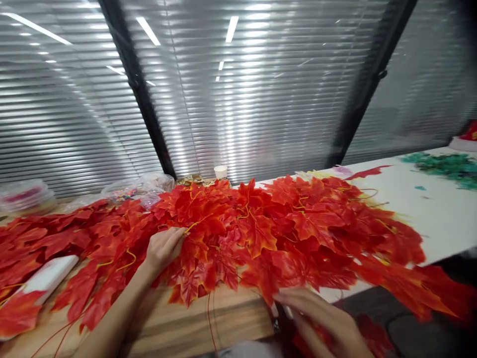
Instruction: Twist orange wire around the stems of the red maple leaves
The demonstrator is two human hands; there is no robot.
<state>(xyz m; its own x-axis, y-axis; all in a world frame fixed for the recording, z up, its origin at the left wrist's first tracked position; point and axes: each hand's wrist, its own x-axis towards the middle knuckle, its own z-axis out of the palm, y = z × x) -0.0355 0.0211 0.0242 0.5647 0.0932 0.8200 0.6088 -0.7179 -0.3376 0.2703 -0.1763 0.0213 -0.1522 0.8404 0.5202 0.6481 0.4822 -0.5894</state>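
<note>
Window wall of grey horizontal blinds, pale wooden bench top in front, mostly buried.

Heap of red-orange artificial maple leaves on wire stems covers the bench from the left edge across to the adjoining white table. Left hand is in the heap's near-left part, fingers curled closed on a leaf edge next to a yellow stem; the leaf sits right under the fingertips, touching. Right hand is at the heap's near edge, motion-blurred: fingers partly bent, possibly on something small, can't tell what. My read: grip at the stem, not the blade, and lift slowly, since the wires look tangled and will drag neighbours. Further out: flat white box at left under leaves, small white paper cup by the blinds, green scraps far right.
</note>
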